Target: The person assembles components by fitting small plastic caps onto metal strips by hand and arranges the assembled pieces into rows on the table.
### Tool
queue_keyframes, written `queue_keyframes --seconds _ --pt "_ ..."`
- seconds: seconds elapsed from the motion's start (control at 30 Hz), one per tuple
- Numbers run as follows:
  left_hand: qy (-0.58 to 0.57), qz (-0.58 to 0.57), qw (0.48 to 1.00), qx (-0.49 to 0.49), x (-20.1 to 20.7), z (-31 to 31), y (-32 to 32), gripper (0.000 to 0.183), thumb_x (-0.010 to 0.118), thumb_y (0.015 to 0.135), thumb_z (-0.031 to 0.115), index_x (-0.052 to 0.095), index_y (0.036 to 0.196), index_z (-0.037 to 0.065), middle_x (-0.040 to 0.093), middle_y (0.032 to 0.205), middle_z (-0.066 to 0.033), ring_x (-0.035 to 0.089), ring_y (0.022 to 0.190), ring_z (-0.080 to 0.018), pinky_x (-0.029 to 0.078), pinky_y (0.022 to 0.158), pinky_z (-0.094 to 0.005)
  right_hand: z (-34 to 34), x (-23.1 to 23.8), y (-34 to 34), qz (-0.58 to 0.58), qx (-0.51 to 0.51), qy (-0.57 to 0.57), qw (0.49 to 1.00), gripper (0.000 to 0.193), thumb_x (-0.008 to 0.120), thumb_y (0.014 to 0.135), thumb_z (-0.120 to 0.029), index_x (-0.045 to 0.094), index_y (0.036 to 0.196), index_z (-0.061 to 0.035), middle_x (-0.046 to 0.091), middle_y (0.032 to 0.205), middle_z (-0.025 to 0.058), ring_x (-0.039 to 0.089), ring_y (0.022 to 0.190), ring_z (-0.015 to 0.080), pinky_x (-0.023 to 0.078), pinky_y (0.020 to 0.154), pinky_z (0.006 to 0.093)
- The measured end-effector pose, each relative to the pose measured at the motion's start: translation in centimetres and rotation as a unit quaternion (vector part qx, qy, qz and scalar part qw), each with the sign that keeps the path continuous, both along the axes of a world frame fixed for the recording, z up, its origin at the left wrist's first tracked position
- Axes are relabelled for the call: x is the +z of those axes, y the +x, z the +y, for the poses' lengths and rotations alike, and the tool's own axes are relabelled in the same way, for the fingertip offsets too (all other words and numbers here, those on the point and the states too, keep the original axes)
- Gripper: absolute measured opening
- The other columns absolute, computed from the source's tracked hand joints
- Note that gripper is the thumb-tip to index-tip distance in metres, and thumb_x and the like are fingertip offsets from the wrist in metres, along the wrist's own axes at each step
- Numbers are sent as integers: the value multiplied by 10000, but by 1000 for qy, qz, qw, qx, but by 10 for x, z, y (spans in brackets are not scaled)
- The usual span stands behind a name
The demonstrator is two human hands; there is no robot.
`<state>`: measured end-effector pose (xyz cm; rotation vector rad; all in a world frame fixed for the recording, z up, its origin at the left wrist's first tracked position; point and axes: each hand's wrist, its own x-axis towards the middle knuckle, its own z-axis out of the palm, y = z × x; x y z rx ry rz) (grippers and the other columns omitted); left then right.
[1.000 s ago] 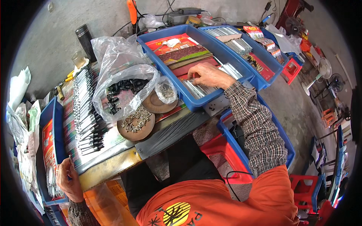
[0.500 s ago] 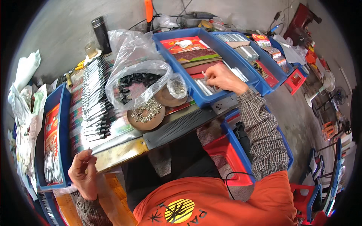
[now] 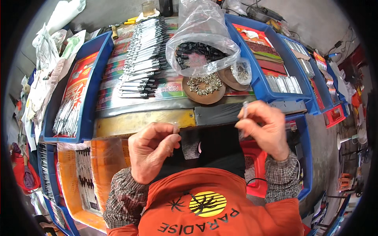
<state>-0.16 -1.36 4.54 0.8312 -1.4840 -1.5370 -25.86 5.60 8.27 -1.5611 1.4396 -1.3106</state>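
Note:
My right hand [image 3: 267,128] is off the table's front edge, thumb and fingers closed on a small silvery metal strip [image 3: 245,110] that stands upright. To its left, over my lap, my left hand [image 3: 151,151] has thumb and forefinger pinched together; a small greyish bit shows at the tips, too small to name. Similar metal strips [image 3: 283,84] lie in a row in the near end of a blue tray [image 3: 271,94]. Small metal fittings [image 3: 204,83] fill a round brown dish [image 3: 193,96] close to the table edge.
A clear plastic bag [image 3: 202,39] of black parts stands behind the dish. Left of it lies a long stack of black-and-silver pieces [image 3: 141,59]. Another blue tray [image 3: 88,114] stands at the left, above an orange crate [image 3: 71,177]. A red stool [image 3: 256,169] is below right.
My right hand has left the blue tray and come back toward me with a metal strip. My left hand has moved right, nearer to it. The view has turned leftward and down.

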Motion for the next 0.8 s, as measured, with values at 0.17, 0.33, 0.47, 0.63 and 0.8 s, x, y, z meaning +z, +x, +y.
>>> queue_keyframes --seconds 0.17,0.33,0.47,0.63,0.8 --pt "43 21 998 -37 -7 7 -7 115 638 891 -4 635 996 -50 678 849 -109 640 662 -116 501 516 -207 0 -37 29 -110 77 55 989 210 678 852 25 617 1053 40 604 828 32 598 634 65 497 545 208" --pt "84 30 994 -59 -12 9 -9 125 644 886 -7 640 1003 -51 678 826 -104 634 652 -113 511 529 -215 -2 -47 53 -155 127 76 977 350 678 868 -2 576 1201 27 627 828 43 634 693 94 541 615 234" --pt "91 60 992 -69 -17 11 -11 131 650 895 20 654 1013 -36 685 857 -77 624 695 -87 521 563 -208 -3 -59 66 -140 117 37 983 424 667 875 4 531 1277 12 624 823 32 582 665 59 495 586 207" --pt "91 83 990 -66 -21 12 -15 143 650 905 41 665 1032 -24 692 904 -61 633 763 -75 530 592 -198 0 -63 72 -119 88 12 989 425 672 865 11 538 1268 8 642 799 41 605 665 65 507 595 220" --pt "103 105 986 -77 -24 12 -17 141 642 908 33 663 1031 -32 689 907 -71 641 759 -99 530 616 -215 0 -60 74 -76 73 -3 994 424 676 863 3 547 1267 -5 662 817 42 620 666 63 516 598 222"
